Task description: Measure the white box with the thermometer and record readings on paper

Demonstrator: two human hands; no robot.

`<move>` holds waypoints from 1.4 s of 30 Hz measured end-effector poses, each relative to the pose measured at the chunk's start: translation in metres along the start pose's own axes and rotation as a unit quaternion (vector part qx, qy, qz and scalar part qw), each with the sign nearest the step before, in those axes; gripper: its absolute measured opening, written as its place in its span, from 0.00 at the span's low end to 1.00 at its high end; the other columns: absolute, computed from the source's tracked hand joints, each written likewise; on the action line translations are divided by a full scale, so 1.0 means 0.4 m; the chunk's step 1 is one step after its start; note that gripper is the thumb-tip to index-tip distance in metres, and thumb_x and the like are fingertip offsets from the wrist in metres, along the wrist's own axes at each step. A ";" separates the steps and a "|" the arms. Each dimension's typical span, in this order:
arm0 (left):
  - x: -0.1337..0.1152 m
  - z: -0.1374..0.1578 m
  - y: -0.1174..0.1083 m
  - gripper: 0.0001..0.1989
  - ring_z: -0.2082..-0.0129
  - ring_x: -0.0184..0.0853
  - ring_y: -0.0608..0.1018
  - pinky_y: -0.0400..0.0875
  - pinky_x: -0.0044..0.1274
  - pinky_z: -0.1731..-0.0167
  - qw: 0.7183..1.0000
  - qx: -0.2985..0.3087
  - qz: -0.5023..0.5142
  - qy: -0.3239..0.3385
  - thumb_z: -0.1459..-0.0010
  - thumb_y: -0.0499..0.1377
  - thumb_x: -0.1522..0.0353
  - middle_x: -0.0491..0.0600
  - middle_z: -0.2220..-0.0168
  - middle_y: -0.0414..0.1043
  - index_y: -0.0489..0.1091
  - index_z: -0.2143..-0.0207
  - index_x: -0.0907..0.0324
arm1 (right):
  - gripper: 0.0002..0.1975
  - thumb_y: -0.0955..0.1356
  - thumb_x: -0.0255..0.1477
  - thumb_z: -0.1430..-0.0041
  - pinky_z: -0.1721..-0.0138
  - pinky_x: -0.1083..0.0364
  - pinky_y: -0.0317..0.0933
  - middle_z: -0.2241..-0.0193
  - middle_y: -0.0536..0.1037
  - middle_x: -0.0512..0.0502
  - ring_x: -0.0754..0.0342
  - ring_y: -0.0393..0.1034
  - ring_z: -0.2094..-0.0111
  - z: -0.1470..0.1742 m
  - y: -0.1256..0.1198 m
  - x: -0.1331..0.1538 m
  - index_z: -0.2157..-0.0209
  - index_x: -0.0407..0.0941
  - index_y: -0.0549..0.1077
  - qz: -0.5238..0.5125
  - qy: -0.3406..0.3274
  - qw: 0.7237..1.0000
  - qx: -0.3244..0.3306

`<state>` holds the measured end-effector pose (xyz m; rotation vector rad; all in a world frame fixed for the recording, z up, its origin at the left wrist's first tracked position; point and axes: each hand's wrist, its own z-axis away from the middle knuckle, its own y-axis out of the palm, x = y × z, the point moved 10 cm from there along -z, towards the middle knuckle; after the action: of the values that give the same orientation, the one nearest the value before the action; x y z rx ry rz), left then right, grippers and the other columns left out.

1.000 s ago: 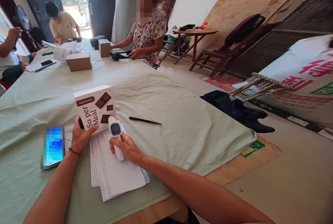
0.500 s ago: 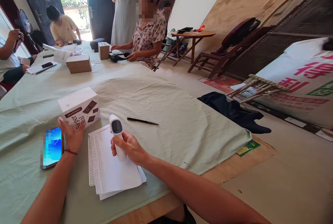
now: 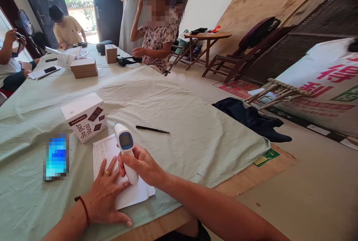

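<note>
My right hand point(image 3: 140, 162) is wrapped round the handle of a white infrared thermometer point(image 3: 125, 136), whose blue-framed screen faces me. Over the stack of handwritten papers point(image 3: 134, 198), my left hand point(image 3: 107, 192) lies palm down with its fingers spread, a ring on one finger; its fingertips reach close to the thermometer's base. Past the papers stands a white printed box point(image 3: 85, 118). A black pen point(image 3: 153, 129) rests to the right of the thermometer. To the left of my left hand lies a phone point(image 3: 56, 157) with a lit blue screen.
A pale green cloth point(image 3: 195, 132) covers the table. Brown cartons point(image 3: 84, 68) and a person in a patterned shirt point(image 3: 159, 39) are at the far side. Stools, a chair point(image 3: 237, 54) and dark clothing point(image 3: 248, 119) stand or lie on the right.
My left hand has moved from beside the white box down and right onto the papers, palm down. The thermometer stays in my right hand. The person opposite has raised one hand.
</note>
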<state>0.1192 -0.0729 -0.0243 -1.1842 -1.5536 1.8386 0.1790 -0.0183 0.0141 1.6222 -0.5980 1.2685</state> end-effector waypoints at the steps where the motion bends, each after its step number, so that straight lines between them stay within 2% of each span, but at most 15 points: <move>1: 0.004 -0.001 0.006 0.48 0.34 0.67 0.58 0.42 0.62 0.39 1.000 0.004 -0.005 -0.005 0.52 0.59 0.37 0.64 0.34 0.58 0.58 0.33 0.48 | 0.30 0.73 0.56 0.52 0.77 0.57 0.59 0.78 0.71 0.55 0.59 0.64 0.79 0.009 0.010 0.004 0.63 0.47 0.63 -0.002 0.000 1.000 0.009; 5: 0.009 0.003 0.017 0.41 0.36 0.61 0.63 0.43 0.58 0.37 0.999 -0.004 -0.026 -0.020 0.42 0.53 0.41 0.63 0.37 0.63 0.58 0.33 0.53 | 0.27 0.73 0.53 0.50 0.71 0.55 0.61 0.77 0.70 0.55 0.59 0.64 0.77 0.042 0.035 0.031 0.64 0.46 0.65 0.013 -0.037 0.999 0.028; 8: 0.003 0.006 0.019 0.40 0.35 0.59 0.62 0.44 0.57 0.37 0.999 -0.003 -0.048 -0.020 0.39 0.51 0.42 0.61 0.36 0.62 0.57 0.33 0.54 | 0.24 0.73 0.51 0.47 0.68 0.54 0.62 0.77 0.70 0.55 0.59 0.64 0.76 0.051 0.034 0.045 0.64 0.46 0.66 0.035 -0.066 0.996 0.038; 11: 0.001 0.006 0.016 0.38 0.33 0.62 0.57 0.44 0.59 0.38 0.998 -0.002 -0.056 -0.024 0.39 0.51 0.42 0.59 0.32 0.56 0.57 0.33 0.48 | 0.23 0.71 0.50 0.45 0.71 0.55 0.61 0.75 0.71 0.53 0.57 0.65 0.75 0.033 -0.006 0.054 0.63 0.46 0.65 0.068 -0.078 0.994 0.024; 13: 0.001 0.005 0.013 0.36 0.32 0.65 0.52 0.45 0.61 0.40 0.998 -0.002 -0.056 -0.031 0.39 0.51 0.42 0.58 0.30 0.50 0.57 0.33 0.44 | 0.19 0.70 0.47 0.44 0.68 0.55 0.62 0.72 0.72 0.50 0.55 0.67 0.71 0.010 -0.062 0.066 0.64 0.45 0.67 0.176 -0.084 0.981 -0.022; 15: 0.001 0.005 0.014 0.35 0.31 0.66 0.48 0.46 0.62 0.41 0.998 0.002 -0.056 -0.038 0.39 0.50 0.42 0.58 0.29 0.47 0.57 0.33 0.42 | 0.16 0.69 0.41 0.43 0.65 0.54 0.63 0.65 0.74 0.46 0.52 0.70 0.64 -0.015 -0.126 0.077 0.59 0.45 0.71 0.338 -0.065 0.935 -0.081; 17: -0.002 0.007 0.017 0.34 0.31 0.67 0.48 0.46 0.61 0.41 0.997 0.005 -0.059 -0.044 0.38 0.49 0.43 0.59 0.29 0.47 0.56 0.33 0.42 | 0.15 0.70 0.37 0.43 0.60 0.52 0.63 0.61 0.75 0.43 0.47 0.71 0.59 -0.035 -0.181 0.076 0.57 0.43 0.73 0.527 -0.014 0.842 -0.118; 19: -0.007 0.012 0.017 0.34 0.31 0.67 0.50 0.47 0.61 0.42 0.997 -0.001 -0.068 -0.048 0.37 0.49 0.44 0.60 0.29 0.47 0.55 0.32 0.42 | 0.17 0.70 0.35 0.42 0.57 0.51 0.62 0.57 0.75 0.39 0.44 0.71 0.55 -0.046 -0.217 0.064 0.53 0.42 0.73 0.649 0.042 0.749 -0.124; 21: -0.011 0.017 0.015 0.33 0.32 0.67 0.51 0.48 0.61 0.42 0.995 -0.018 -0.081 -0.051 0.36 0.50 0.46 0.59 0.29 0.47 0.54 0.32 0.42 | 0.18 0.69 0.36 0.39 0.57 0.51 0.62 0.55 0.76 0.37 0.43 0.72 0.53 -0.050 -0.230 0.041 0.51 0.41 0.73 0.707 0.086 0.694 -0.103; 26: -0.014 0.022 0.020 0.33 0.32 0.66 0.52 0.46 0.60 0.42 0.993 -0.042 -0.097 -0.056 0.36 0.51 0.47 0.58 0.29 0.46 0.54 0.32 0.42 | 0.19 0.67 0.40 0.37 0.58 0.52 0.62 0.54 0.77 0.37 0.43 0.73 0.53 -0.042 -0.219 0.013 0.52 0.41 0.75 0.744 0.134 0.652 -0.062; 29: -0.013 0.021 0.023 0.32 0.32 0.66 0.51 0.45 0.60 0.41 0.992 -0.053 -0.100 -0.055 0.37 0.53 0.48 0.58 0.29 0.47 0.56 0.32 0.43 | 0.19 0.68 0.42 0.37 0.59 0.54 0.62 0.54 0.78 0.39 0.45 0.74 0.54 -0.038 -0.235 0.032 0.53 0.43 0.77 0.748 0.133 0.649 -0.047; 31: -0.013 0.021 0.023 0.32 0.32 0.67 0.51 0.45 0.60 0.41 0.991 -0.059 -0.103 -0.055 0.37 0.54 0.49 0.59 0.29 0.47 0.56 0.32 0.43 | 0.16 0.66 0.39 0.34 0.58 0.56 0.62 0.51 0.77 0.42 0.48 0.74 0.53 -0.036 -0.274 0.066 0.50 0.47 0.76 0.750 0.122 0.646 -0.070; 36: -0.011 0.019 0.027 0.32 0.32 0.67 0.51 0.45 0.60 0.41 0.993 -0.045 -0.095 -0.061 0.37 0.55 0.51 0.59 0.29 0.46 0.55 0.32 0.43 | 0.15 0.64 0.29 0.34 0.53 0.52 0.61 0.49 0.77 0.39 0.45 0.71 0.47 -0.016 -0.421 0.125 0.51 0.49 0.79 0.801 0.174 0.544 -0.180; 38: -0.011 0.018 0.029 0.33 0.32 0.67 0.50 0.45 0.61 0.42 0.993 -0.032 -0.086 -0.068 0.37 0.55 0.51 0.60 0.29 0.47 0.55 0.32 0.43 | 0.15 0.64 0.28 0.34 0.52 0.51 0.61 0.49 0.77 0.39 0.45 0.72 0.48 -0.018 -0.451 0.109 0.54 0.49 0.81 0.801 0.207 0.533 -0.177; 42: -0.012 0.015 0.030 0.32 0.31 0.66 0.49 0.43 0.61 0.41 0.995 -0.024 -0.068 -0.075 0.37 0.53 0.49 0.60 0.29 0.46 0.56 0.33 0.44 | 0.13 0.64 0.29 0.36 0.53 0.50 0.61 0.52 0.80 0.39 0.45 0.74 0.51 -0.026 -0.460 0.079 0.59 0.47 0.82 0.799 0.232 0.534 -0.150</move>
<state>0.1189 -0.0833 -0.0341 -0.9546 -1.7237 1.8458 0.3364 0.0740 -0.0267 -0.1047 -1.9776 2.4451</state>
